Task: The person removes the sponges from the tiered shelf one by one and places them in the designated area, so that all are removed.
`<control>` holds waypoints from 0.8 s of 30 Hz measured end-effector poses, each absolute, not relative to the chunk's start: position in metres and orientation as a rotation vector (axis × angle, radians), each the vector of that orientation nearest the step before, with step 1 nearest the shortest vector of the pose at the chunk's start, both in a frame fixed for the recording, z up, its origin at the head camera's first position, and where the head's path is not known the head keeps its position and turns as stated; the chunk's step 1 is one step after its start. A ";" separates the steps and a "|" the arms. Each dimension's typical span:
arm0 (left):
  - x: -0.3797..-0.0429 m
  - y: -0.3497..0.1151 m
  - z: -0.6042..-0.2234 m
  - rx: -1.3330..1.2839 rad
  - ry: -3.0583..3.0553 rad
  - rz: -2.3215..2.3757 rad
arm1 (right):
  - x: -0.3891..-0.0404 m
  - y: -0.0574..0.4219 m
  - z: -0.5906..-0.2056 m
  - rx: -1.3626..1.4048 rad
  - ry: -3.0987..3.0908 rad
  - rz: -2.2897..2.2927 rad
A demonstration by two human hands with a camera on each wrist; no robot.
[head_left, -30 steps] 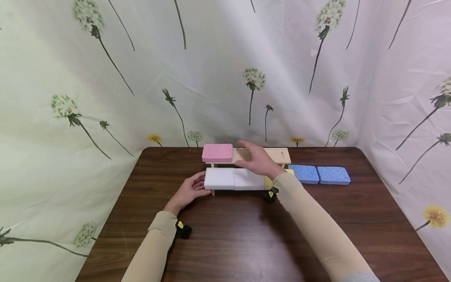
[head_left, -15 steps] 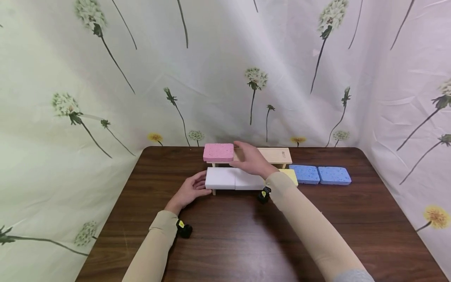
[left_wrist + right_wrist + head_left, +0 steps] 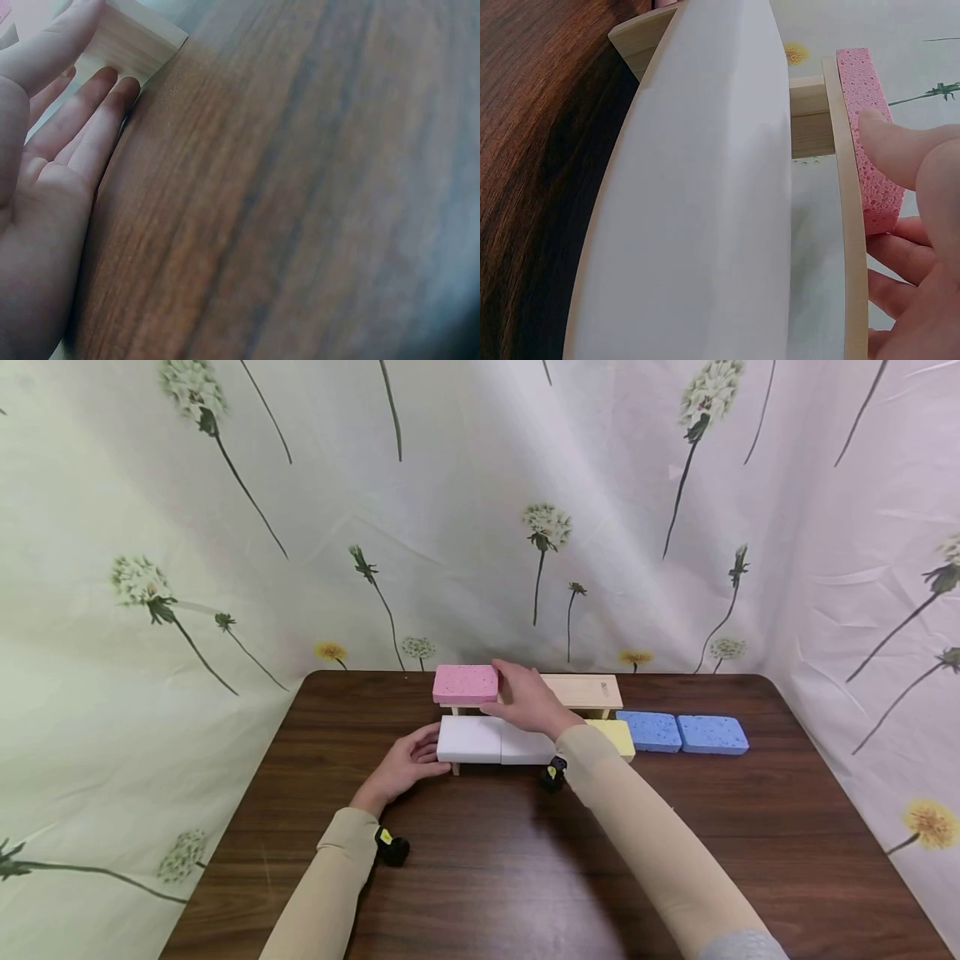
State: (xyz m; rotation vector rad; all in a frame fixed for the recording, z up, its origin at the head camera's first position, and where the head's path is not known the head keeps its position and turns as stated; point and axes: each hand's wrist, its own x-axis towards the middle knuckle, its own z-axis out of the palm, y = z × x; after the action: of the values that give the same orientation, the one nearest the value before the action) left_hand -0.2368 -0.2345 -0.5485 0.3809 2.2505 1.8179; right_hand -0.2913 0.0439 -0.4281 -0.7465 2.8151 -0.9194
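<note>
A pink sponge (image 3: 465,683) lies at the left end of the upper shelf of a two-step wooden rack (image 3: 581,692). My right hand (image 3: 527,699) is at its right end; in the right wrist view the thumb (image 3: 889,146) lies on the sponge's front face, and the other fingers reach behind its end. Two white blocks (image 3: 468,739) and a yellow sponge (image 3: 615,737) sit in a row on the lower shelf. My left hand (image 3: 401,766) is at that shelf's left end, its extended fingers (image 3: 94,112) touching the wooden side in the left wrist view.
Two blue sponges (image 3: 712,734) lie side by side on the brown wooden table (image 3: 480,877), right of the rack. Behind the table hangs a white curtain (image 3: 465,527) printed with dandelions. My right forearm crosses over the lower row.
My right hand has moved left along the upper shelf and come to the pink sponge's right end. More of the yellow sponge shows now. My left hand has stayed at the rack.
</note>
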 end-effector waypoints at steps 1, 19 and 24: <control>-0.237 -0.234 -0.549 0.382 2.252 1.817 | -0.291 0.044 -0.428 -0.747 2.820 -0.915; -0.235 -0.233 -0.546 0.362 2.234 1.822 | -0.293 0.041 -0.436 -0.727 2.881 -0.967; -0.235 -0.233 -0.545 0.367 2.238 1.821 | -0.292 0.044 -0.436 -0.717 2.872 -1.007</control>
State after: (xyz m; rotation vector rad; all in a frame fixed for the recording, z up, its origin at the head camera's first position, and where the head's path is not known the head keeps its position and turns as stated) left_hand -0.2349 -0.2334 -0.5452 0.3668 2.2376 1.8205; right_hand -0.2921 0.0439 -0.4355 -0.7165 2.8724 -1.0073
